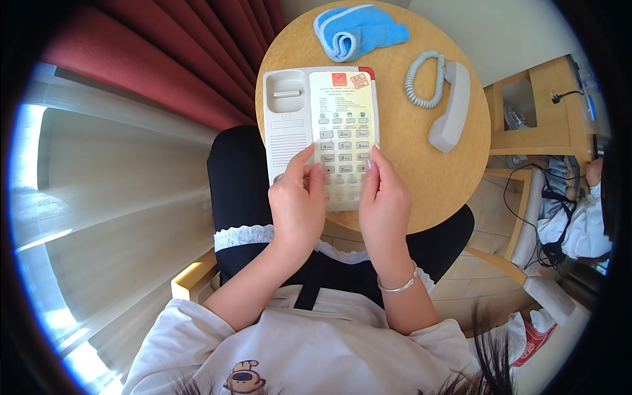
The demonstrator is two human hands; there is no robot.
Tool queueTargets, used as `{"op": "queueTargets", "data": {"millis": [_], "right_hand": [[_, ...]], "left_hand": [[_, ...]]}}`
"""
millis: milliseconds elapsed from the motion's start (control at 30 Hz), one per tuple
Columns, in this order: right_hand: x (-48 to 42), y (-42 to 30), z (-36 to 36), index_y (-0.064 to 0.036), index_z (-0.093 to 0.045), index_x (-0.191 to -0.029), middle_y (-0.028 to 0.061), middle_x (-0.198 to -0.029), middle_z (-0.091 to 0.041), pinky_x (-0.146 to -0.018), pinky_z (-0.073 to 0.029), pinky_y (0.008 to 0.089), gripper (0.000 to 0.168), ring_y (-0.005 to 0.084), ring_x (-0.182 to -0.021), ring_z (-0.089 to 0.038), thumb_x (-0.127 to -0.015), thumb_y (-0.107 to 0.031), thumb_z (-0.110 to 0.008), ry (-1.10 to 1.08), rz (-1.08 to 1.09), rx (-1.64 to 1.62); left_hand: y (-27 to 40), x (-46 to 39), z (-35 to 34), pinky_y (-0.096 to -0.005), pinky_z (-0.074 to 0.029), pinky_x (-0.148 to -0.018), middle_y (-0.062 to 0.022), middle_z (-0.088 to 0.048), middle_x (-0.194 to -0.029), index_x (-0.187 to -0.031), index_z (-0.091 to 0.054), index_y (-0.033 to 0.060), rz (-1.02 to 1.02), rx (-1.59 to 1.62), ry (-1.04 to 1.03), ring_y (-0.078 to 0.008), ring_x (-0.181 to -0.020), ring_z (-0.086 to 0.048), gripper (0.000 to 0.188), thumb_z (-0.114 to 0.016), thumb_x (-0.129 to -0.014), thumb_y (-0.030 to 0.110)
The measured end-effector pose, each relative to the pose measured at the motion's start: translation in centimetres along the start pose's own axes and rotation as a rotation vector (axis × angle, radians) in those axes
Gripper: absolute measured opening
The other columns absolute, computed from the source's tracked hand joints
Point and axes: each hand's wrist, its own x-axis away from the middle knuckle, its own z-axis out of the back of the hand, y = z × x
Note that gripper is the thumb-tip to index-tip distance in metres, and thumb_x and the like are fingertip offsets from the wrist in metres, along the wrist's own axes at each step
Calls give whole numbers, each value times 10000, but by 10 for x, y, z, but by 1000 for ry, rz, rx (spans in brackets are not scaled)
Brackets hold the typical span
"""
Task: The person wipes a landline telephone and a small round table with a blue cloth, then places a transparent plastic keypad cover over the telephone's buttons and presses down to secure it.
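Note:
A white corded desk telephone base (289, 126) lies on the round wooden table (395, 197), its empty handset cradle at the upper left. Over its keypad side is a printed faceplate sheet (345, 101), hazy and whitish over the lower keys. My left hand (298, 202) pinches this sheet's left edge, thumb near the lower keys. My right hand (385, 197) holds the right edge the same way. Whether the sheet is lifted from the base, I cannot tell. The white handset (453, 108) lies apart to the right, its coiled cord (412, 89) beside it.
A folded blue cloth (365, 32) lies at the table's far edge. Red curtains (197, 59) and a sheer curtain (123, 187) hang at the left. On the right are a wooden desk (538, 140), a chair (518, 227), black cables and part of another person (575, 229).

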Motion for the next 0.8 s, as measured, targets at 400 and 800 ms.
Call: {"op": "queueTargets", "data": {"millis": [400, 800], "right_hand": [[4, -2, 3, 3, -501, -1297, 97, -940, -658, -656, -519, 265, 314, 139, -777, -650, -1005, -103, -451, -112, -488, -693], [-3, 0, 6, 27, -521, -1276, 84, -891, -647, -651, -545, 252, 304, 126, -683, -639, -1006, -102, -469, -89, -669, -957]], "left_hand": [[8, 6, 0, -217, -498, -654, -60, -674, -930, -1282, -514, 29, 263, 472, -27, -61, -743, -572, 289, -477, -997, 65], [14, 7, -5, -207, -508, -648, -64, -682, -912, -1345, -494, 56, 347, 635, 8, -47, -711, -568, 357, -492, -988, 46]]}}
